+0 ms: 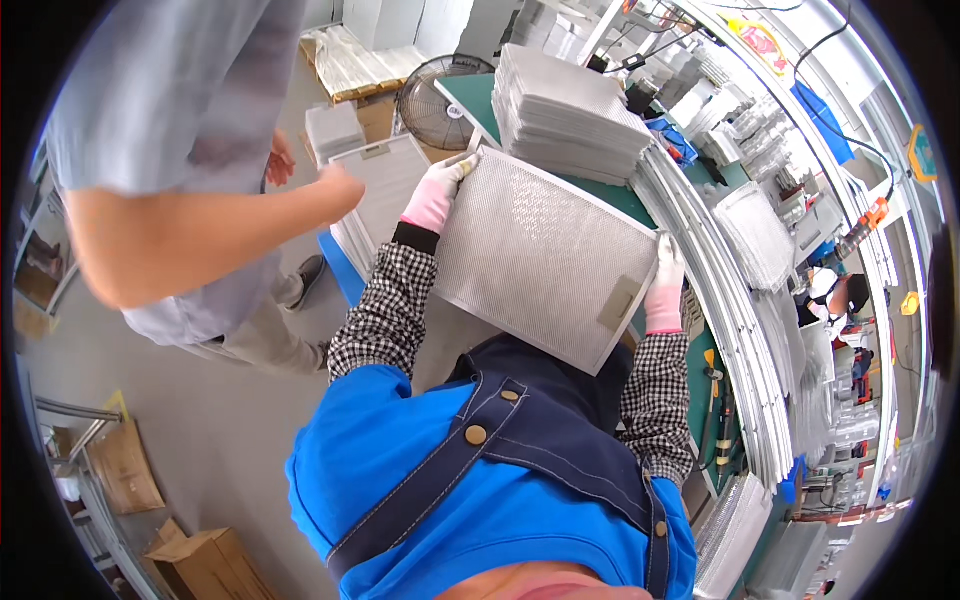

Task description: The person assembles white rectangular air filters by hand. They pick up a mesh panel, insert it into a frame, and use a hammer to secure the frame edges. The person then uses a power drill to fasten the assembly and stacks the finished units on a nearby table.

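Note:
A rectangular metal mesh filter panel [540, 250] with a thin pale frame and a small latch plate near one corner is held in front of my body. My left hand [440, 190], in a white and pink glove, grips its upper left corner. On the opposite edge, my right hand [665, 285] is closed around the frame, gloved the same way. Both forearms wear black-and-white checked sleeves. Behind the panel, a tall stack of similar mesh panels [565, 110] rests on the green tabletop [470, 100]. More panels [385, 180] are piled beyond my left hand.
Close on my left stands a person in grey [190, 130], one arm reaching toward the piled panels. A black floor fan [440, 105] is behind. Long metal strips [730, 330] and hand tools [718, 420] lie along the right. Cardboard boxes [210, 565] sit at lower left.

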`<state>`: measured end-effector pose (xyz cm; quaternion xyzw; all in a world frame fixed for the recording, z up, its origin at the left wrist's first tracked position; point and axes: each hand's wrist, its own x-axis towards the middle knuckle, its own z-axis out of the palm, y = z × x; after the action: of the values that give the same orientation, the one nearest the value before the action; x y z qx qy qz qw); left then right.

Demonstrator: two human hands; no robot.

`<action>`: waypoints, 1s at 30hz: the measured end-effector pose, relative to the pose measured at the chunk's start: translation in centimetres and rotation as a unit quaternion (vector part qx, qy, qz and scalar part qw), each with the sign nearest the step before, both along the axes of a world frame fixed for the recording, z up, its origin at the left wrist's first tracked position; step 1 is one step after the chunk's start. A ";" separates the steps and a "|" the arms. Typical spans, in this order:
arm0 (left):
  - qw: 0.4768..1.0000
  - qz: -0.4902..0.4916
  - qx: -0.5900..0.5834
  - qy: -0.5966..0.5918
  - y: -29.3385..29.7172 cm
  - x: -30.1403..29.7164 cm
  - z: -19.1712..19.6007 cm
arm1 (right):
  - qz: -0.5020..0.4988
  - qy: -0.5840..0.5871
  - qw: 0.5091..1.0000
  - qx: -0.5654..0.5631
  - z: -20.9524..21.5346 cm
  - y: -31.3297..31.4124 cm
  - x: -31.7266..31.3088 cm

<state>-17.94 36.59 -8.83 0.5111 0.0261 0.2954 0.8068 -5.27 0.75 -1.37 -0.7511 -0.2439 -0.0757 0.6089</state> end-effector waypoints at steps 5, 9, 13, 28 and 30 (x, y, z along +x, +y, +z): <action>0.961 0.190 0.191 0.064 0.0 -2.1 2.5 | -0.033 -0.030 0.995 0.093 0.5 1.1 0.1; 0.906 -0.207 0.080 0.360 -2.3 -4.5 -1.7 | -0.051 -0.097 0.991 0.074 3.4 1.6 -2.5; 0.731 -0.371 -0.252 0.514 -3.2 -2.9 -3.9 | -0.047 -0.131 0.979 0.146 5.3 2.1 -2.7; 0.903 -0.151 0.354 0.191 -17.8 0.9 -14.0 | 0.031 -0.001 0.971 0.237 11.3 13.0 1.3; 0.893 -0.165 0.400 0.119 -18.2 0.7 -13.1 | 0.066 -0.006 0.970 0.233 12.5 16.0 0.7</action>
<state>-17.19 18.41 -21.94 0.8190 -0.0837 0.0806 0.5619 -4.60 16.78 11.18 -0.5700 -0.2721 -0.0948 0.7694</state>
